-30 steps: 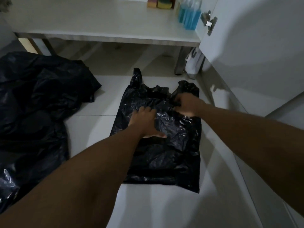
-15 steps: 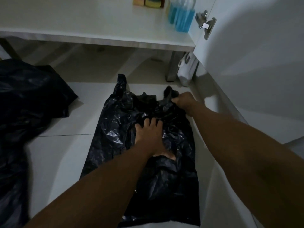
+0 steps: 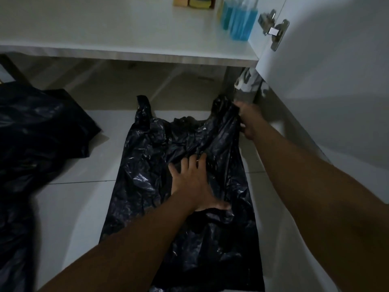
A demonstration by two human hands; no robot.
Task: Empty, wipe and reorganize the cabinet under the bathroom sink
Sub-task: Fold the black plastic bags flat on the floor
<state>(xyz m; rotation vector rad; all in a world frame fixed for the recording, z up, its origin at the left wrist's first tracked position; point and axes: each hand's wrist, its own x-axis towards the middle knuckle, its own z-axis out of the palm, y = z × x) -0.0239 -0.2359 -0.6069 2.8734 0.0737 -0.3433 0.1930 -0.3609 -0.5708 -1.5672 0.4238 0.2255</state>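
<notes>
A black plastic bag (image 3: 147,165) with two handles lies spread flat on the white tiled floor in the middle of the view. My left hand (image 3: 193,182) presses flat on the bag's middle, fingers straight and spread. My right hand (image 3: 247,119) grips the bag's right handle at its far right corner, fingers curled round the plastic. The bag's left handle (image 3: 143,106) sticks up free. The open cabinet's white bottom shelf (image 3: 126,34) runs across the top of the view.
A larger heap of black plastic bags (image 3: 37,133) lies on the floor at the left. Blue bottles (image 3: 240,20) and sponges (image 3: 191,2) stand at the shelf's back right. The open white cabinet door (image 3: 336,81) with its hinge (image 3: 273,28) fills the right side.
My right hand slid from the bag's middle out to its far right handle and stretched it. My left hand stayed pressing on the bag. The view moved closer and lower.
</notes>
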